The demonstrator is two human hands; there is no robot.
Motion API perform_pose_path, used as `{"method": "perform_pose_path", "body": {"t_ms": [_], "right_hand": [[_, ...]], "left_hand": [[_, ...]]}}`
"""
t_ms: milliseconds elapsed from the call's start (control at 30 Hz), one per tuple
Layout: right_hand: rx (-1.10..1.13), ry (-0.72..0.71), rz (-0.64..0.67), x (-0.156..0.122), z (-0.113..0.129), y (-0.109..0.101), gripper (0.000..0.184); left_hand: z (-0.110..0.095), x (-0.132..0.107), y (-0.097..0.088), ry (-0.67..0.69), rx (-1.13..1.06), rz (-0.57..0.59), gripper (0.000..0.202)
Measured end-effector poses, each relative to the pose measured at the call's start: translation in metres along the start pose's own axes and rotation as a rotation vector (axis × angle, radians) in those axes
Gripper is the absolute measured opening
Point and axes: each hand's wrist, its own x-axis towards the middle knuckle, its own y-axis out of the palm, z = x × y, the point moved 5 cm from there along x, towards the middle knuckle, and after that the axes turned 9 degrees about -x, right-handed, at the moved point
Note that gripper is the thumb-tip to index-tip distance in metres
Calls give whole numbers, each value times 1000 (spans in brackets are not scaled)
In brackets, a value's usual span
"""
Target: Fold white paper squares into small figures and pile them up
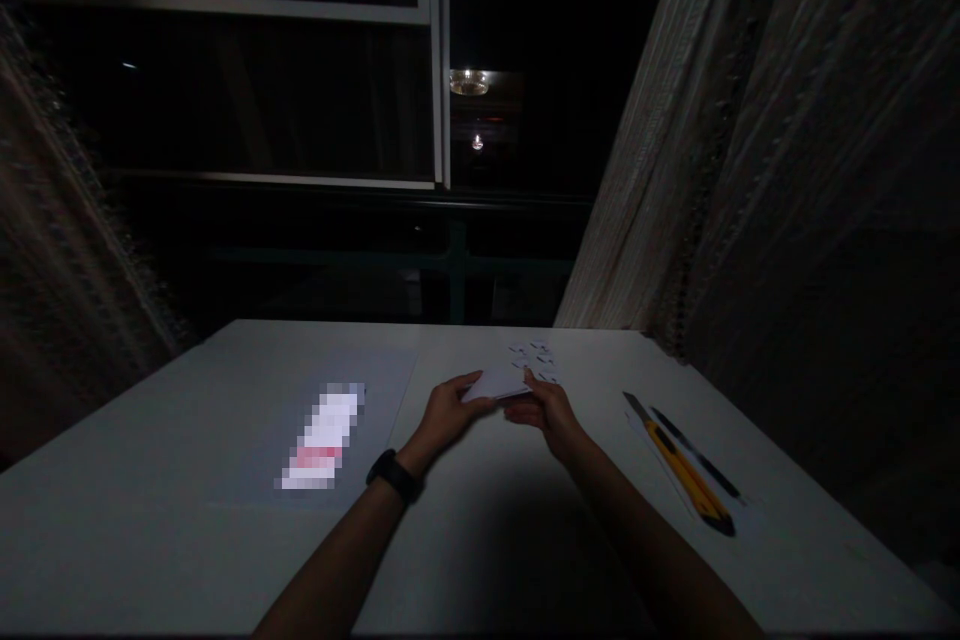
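Between my two hands is a small stack of white paper [496, 384], held a little above the table. My left hand [450, 410], with a dark watch [394, 476] on its wrist, pinches the left edge with thumb and fingers. At the right end, my right hand [553, 412] grips the paper with the thumb on top and fingers below. Just beyond the hands, small paper pieces with dark marks [541, 358] lie on the table, partly hidden by the right hand and the stack.
A yellow utility knife [686, 470] and a dark pen [697, 450] lie on the white table [480, 560] at the right. A lit, pixelated phone-like screen [322, 435] rests on a pale sheet [240, 480] at the left. Curtains [637, 150] flank the dark window behind.
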Motion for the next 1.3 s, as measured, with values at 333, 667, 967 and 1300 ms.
{"method": "perform_pose_path", "body": {"t_ms": [333,667,967,1300], "right_hand": [[47,-28,31,1,0,-2,28],[117,-44,63,2,1,-5,19],[76,-72,151,1,7,-8,26],[-49,-111,183,3,3,-6,21]], "left_hand": [[4,1,1,20,-45,12,56],[10,4,1,-32,-128,5,60],[9,5,1,5,-140,19,51],[6,7,1,47,-68,28,34]]}}
